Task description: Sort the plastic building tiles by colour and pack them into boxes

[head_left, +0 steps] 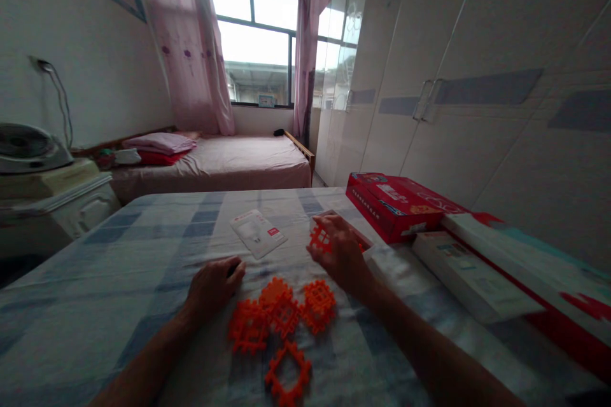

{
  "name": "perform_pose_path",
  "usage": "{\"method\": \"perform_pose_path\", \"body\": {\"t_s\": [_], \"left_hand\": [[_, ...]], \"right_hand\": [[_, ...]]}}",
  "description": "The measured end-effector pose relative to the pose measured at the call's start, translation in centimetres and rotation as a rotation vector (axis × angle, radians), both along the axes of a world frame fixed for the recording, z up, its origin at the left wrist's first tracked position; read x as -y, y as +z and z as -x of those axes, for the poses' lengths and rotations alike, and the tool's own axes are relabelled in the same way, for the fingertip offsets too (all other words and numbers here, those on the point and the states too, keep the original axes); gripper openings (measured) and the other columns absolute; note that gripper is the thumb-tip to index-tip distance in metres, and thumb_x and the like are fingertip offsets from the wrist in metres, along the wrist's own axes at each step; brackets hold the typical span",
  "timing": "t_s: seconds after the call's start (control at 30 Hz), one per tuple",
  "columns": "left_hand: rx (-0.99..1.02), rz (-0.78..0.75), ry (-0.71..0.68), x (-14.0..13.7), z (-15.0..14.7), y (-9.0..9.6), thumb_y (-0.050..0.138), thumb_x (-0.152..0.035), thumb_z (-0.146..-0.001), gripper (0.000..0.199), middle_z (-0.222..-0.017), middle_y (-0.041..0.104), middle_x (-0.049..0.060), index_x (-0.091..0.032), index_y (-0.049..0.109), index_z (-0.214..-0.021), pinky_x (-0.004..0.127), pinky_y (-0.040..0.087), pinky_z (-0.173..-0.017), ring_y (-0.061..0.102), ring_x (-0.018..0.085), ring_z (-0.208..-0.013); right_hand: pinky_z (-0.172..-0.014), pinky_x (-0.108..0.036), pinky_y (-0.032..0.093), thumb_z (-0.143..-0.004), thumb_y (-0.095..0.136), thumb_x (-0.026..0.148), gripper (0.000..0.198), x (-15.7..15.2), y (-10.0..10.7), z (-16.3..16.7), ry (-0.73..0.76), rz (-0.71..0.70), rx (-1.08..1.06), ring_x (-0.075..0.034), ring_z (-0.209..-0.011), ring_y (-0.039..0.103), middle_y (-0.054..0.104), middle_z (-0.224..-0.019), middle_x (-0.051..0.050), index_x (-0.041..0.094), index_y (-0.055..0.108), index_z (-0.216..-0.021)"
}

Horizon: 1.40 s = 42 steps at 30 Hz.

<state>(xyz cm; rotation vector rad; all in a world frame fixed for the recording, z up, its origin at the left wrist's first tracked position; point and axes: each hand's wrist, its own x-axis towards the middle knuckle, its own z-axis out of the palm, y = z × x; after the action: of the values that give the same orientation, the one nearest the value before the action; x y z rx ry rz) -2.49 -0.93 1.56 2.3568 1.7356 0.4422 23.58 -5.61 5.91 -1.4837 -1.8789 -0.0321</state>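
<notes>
My right hand [338, 254] pinches an orange plastic interlocking building piece [321, 238] with toothed edges and a windowed middle. Under and behind that hand is a small open box [356, 229], where a bit of orange shows; the hand hides most of its inside. Resting on the checked bedsheet, my left hand [214, 283] is curled closed, and I see nothing in it. Between my forearms lie several more orange interlocking pieces [281, 308] in overlapping heaps. Nearest me is a single orange frame-shaped piece [287, 374] with an open centre.
A white blister card package [258, 233] lies beyond my left hand. To the right are a red box [396, 203], a white box [472, 273] and other packaging. Farther off stand a second bed [238, 159], a wardrobe [429, 159] and a fan [31, 149].
</notes>
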Motion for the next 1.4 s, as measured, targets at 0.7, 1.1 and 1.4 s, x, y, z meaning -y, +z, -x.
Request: {"method": "perform_pose_path", "body": {"t_s": [0.7, 1.1, 1.4], "left_hand": [[0.020, 0.003, -0.025, 0.1, -0.1, 0.1, 0.032, -0.035, -0.088, 0.031, -0.075, 0.067, 0.004, -0.021, 0.056, -0.073, 0.024, 0.033, -0.062, 0.061, 0.017, -0.071], [-0.006, -0.029, -0.005, 0.0, -0.1, 0.0, 0.035, -0.035, -0.087, 0.031, -0.071, 0.065, 0.003, -0.020, 0.058, -0.072, 0.023, 0.031, -0.059, 0.059, 0.015, -0.067], [-0.013, -0.031, -0.003, -0.1, 0.0, -0.1, 0.035, -0.034, -0.086, 0.030, -0.071, 0.064, 0.004, -0.020, 0.054, -0.068, 0.024, 0.031, -0.060, 0.058, 0.015, -0.067]], "right_hand": [[-0.100, -0.050, 0.031, -0.070, 0.062, 0.063, 0.072, 2.1, -3.7, 5.7, 0.484, 0.378, 0.221, -0.031, -0.123, 0.040, 0.048, -0.132, -0.011, 0.025, 0.047, -0.129], [-0.070, -0.026, 0.044, -0.064, 0.077, 0.033, 0.043, 0.8, -4.3, 4.0, 0.338, 0.416, 0.011, -0.014, -0.080, 0.054, 0.054, -0.101, -0.005, 0.018, 0.059, -0.100], [-0.061, -0.025, 0.041, -0.075, 0.059, 0.050, 0.035, -2.6, 2.0, -4.9, -0.130, 0.150, -0.312, -0.014, -0.066, 0.057, 0.062, -0.074, -0.001, 0.017, 0.059, -0.085]]}}
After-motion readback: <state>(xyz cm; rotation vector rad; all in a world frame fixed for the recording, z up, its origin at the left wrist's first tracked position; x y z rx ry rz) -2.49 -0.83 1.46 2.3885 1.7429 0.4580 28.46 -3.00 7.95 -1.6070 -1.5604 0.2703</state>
